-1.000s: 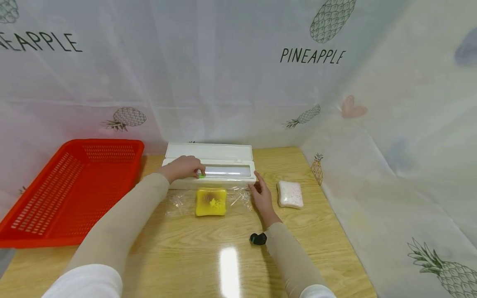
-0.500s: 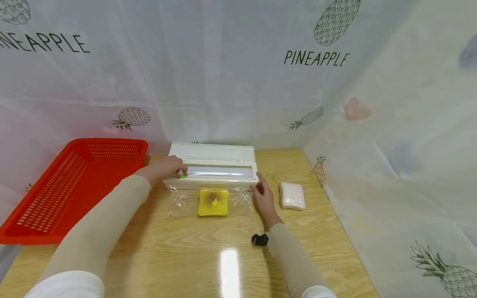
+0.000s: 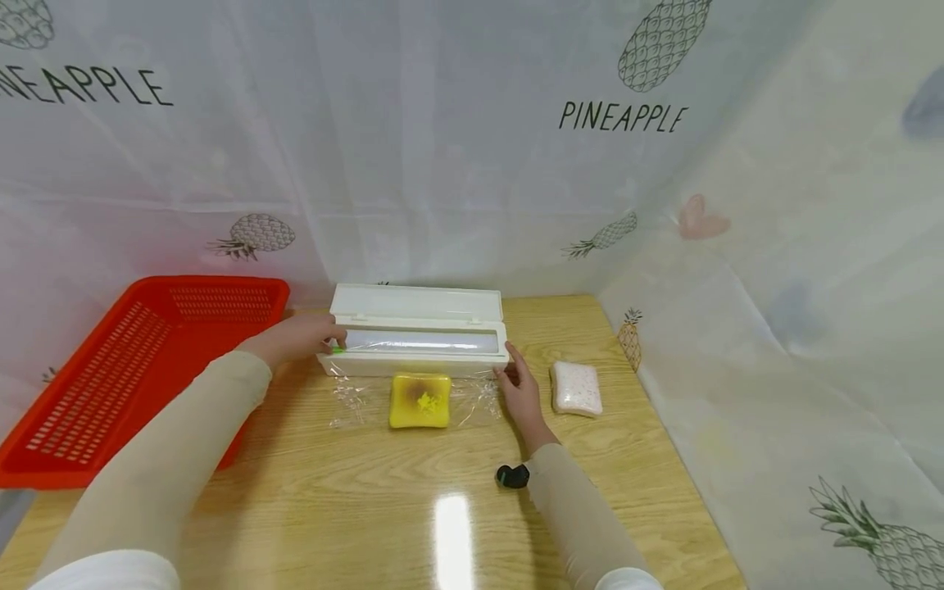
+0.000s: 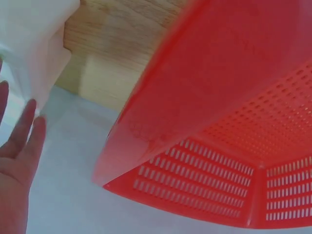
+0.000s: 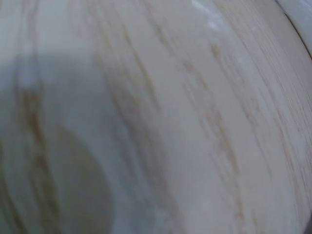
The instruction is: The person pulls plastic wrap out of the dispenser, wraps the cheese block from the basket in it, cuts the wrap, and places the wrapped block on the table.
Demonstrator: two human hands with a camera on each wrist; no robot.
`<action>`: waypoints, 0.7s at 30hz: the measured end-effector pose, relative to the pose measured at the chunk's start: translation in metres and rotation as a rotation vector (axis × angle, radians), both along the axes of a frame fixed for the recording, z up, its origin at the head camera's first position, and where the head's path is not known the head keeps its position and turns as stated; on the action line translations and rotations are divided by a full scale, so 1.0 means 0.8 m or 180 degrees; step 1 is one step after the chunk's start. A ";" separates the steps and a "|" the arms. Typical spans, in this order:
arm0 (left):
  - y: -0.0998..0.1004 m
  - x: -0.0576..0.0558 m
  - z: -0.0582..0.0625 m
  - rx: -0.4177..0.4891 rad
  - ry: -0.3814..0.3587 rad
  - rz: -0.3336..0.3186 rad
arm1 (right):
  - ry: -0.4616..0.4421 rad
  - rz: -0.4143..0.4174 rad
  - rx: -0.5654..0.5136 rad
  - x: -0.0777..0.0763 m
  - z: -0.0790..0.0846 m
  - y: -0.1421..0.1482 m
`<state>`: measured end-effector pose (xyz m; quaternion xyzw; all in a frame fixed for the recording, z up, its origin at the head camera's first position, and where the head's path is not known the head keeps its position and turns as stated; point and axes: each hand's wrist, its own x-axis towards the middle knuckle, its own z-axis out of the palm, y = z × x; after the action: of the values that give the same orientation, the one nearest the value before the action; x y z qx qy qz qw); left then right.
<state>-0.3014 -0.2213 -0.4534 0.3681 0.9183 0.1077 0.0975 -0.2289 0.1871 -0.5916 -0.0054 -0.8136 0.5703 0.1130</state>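
Observation:
A white cling film dispenser (image 3: 413, 366) stands at the back of the table with its lid raised, a roll of film (image 3: 420, 341) inside. At its left end my left hand (image 3: 298, 338) pinches the small green cutter slider (image 3: 338, 350). The left wrist view has the fingers of this hand against the box's white end (image 4: 41, 63). My right hand (image 3: 521, 393) holds the front right corner of the dispenser. From its front edge, clear film (image 3: 472, 397) lies over a yellow bread-slice-shaped piece (image 3: 419, 401) with a brown patch. The right wrist view gives only blurred tabletop.
A red perforated basket (image 3: 147, 381) stands at the left, close to my left forearm. To the right of my right hand lies a pale pink, speckled bread-slice-shaped piece (image 3: 577, 388), seemingly wrapped. A black object (image 3: 512, 476) sits by the right wrist. Pineapple-print curtains border the table.
My left hand has slid left along the dispenser's front edge with the green slider, from near the middle to the left end. The right hand has stayed at the right corner.

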 end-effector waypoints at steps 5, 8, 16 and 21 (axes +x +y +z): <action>-0.001 0.001 -0.001 0.0122 -0.0148 0.0043 | 0.0014 -0.0002 0.0006 0.000 -0.002 -0.001; -0.002 0.001 -0.002 0.0154 -0.0205 0.0066 | 0.0022 -0.0009 0.0028 0.000 -0.002 -0.001; -0.012 -0.001 0.003 -0.0103 -0.0044 -0.0081 | 0.0056 0.0042 -0.0043 0.000 -0.004 -0.001; -0.012 -0.002 0.003 -0.0254 0.0111 -0.0134 | 0.0035 0.0037 0.0016 0.000 -0.004 0.002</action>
<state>-0.3033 -0.2306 -0.4510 0.3851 0.9155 0.0624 0.0983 -0.2287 0.1887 -0.5948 0.0027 -0.8145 0.5689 0.1142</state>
